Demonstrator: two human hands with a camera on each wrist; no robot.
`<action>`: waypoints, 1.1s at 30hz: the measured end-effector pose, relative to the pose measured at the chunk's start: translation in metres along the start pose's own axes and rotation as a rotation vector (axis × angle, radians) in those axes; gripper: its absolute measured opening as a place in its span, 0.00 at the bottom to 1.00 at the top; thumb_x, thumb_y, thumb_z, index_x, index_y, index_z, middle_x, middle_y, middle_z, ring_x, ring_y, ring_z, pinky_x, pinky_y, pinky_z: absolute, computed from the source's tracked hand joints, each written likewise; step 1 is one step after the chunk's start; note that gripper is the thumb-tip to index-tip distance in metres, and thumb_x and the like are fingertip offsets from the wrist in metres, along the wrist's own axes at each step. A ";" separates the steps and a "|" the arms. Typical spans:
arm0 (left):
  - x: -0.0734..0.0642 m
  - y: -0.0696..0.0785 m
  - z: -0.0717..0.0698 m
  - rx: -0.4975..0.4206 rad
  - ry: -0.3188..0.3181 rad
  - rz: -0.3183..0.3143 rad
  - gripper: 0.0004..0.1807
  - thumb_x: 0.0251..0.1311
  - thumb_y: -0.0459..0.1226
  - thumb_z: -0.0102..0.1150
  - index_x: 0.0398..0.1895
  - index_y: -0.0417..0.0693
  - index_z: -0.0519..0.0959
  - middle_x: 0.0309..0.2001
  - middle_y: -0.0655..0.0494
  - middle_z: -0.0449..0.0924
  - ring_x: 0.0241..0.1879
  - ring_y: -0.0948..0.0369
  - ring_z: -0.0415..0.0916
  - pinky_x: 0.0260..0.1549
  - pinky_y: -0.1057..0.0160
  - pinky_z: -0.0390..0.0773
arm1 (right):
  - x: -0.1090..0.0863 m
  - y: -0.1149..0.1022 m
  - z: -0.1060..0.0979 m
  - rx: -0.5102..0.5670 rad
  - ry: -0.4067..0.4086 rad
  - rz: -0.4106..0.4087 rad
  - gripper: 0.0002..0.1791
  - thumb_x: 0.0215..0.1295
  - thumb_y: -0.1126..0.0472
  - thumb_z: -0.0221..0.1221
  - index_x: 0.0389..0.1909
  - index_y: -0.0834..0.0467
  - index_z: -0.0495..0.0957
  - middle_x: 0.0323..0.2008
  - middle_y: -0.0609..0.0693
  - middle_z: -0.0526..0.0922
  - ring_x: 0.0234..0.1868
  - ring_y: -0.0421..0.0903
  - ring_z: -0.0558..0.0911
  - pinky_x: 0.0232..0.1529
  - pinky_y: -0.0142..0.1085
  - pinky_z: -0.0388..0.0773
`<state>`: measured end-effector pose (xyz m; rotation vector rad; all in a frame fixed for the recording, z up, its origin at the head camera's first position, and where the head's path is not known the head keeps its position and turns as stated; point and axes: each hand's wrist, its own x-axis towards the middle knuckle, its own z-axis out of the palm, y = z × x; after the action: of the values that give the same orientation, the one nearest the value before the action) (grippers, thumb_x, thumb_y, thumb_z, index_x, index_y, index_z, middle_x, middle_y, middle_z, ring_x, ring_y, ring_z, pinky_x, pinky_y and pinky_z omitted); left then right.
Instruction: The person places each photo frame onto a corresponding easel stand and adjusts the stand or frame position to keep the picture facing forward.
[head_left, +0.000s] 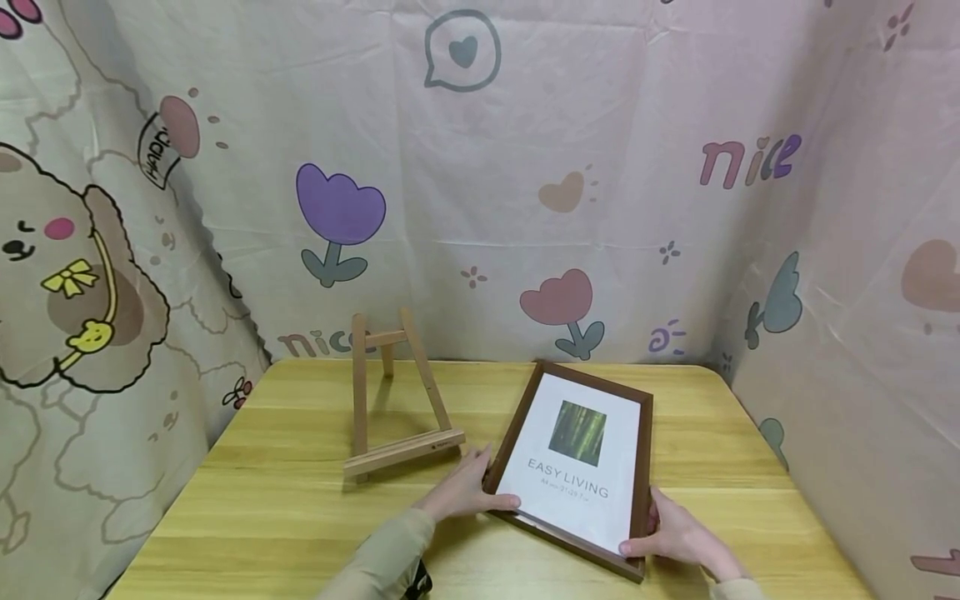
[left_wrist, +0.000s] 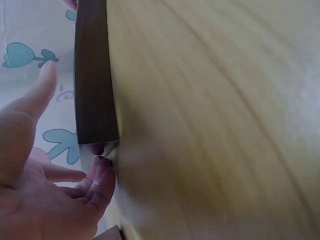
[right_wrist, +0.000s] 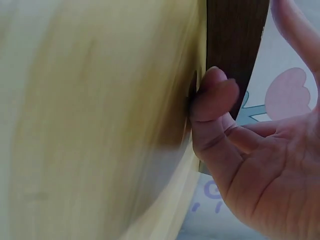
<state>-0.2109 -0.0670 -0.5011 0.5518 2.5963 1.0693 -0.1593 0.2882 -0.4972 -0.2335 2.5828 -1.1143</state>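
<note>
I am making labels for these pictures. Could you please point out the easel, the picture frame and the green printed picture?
Easel [head_left: 405, 452]: head view, middle of its front ledge.
Picture frame [head_left: 643, 454]: head view, right side of its brown border.
Green printed picture [head_left: 577, 433]: head view, its centre.

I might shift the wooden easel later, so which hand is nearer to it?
Left. The left hand is just off the wooden easel, near its ledge's right end; the right hand is farther, across the picture frame at its right side.
</note>
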 end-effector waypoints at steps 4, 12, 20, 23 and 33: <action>0.006 -0.004 0.002 0.007 -0.003 0.050 0.49 0.51 0.52 0.76 0.69 0.33 0.66 0.66 0.31 0.68 0.67 0.38 0.65 0.66 0.35 0.70 | 0.002 0.001 0.000 0.018 -0.025 -0.059 0.61 0.47 0.57 0.79 0.73 0.75 0.50 0.53 0.61 0.82 0.47 0.46 0.81 0.44 0.26 0.77; 0.011 -0.008 0.003 0.017 -0.027 0.115 0.45 0.50 0.48 0.78 0.69 0.37 0.69 0.57 0.40 0.71 0.57 0.48 0.69 0.57 0.42 0.76 | 0.000 0.000 0.003 -0.037 -0.030 -0.018 0.70 0.44 0.53 0.81 0.74 0.78 0.43 0.60 0.73 0.74 0.54 0.54 0.79 0.52 0.33 0.78; 0.012 -0.011 0.005 -0.039 0.002 0.145 0.48 0.49 0.46 0.79 0.71 0.38 0.67 0.58 0.38 0.69 0.57 0.50 0.68 0.57 0.44 0.76 | -0.003 0.002 0.003 -0.033 -0.023 -0.076 0.70 0.47 0.52 0.79 0.74 0.79 0.40 0.65 0.79 0.68 0.60 0.63 0.77 0.59 0.41 0.79; 0.010 -0.012 0.006 -0.052 0.023 0.162 0.46 0.48 0.45 0.79 0.70 0.40 0.70 0.57 0.39 0.70 0.55 0.52 0.67 0.55 0.49 0.75 | -0.004 0.003 0.003 -0.012 -0.020 -0.077 0.69 0.47 0.53 0.79 0.74 0.80 0.40 0.67 0.82 0.63 0.63 0.71 0.73 0.65 0.54 0.76; 0.005 -0.014 0.012 -0.107 0.066 0.213 0.51 0.51 0.46 0.77 0.75 0.37 0.62 0.67 0.33 0.69 0.65 0.40 0.67 0.66 0.35 0.69 | -0.006 0.000 0.000 0.073 -0.089 0.042 0.77 0.52 0.55 0.76 0.71 0.77 0.18 0.71 0.85 0.25 0.73 0.81 0.39 0.70 0.74 0.46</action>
<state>-0.2139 -0.0671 -0.5199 0.7939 2.5609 1.3046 -0.1537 0.2903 -0.4959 -0.2064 2.4532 -1.1546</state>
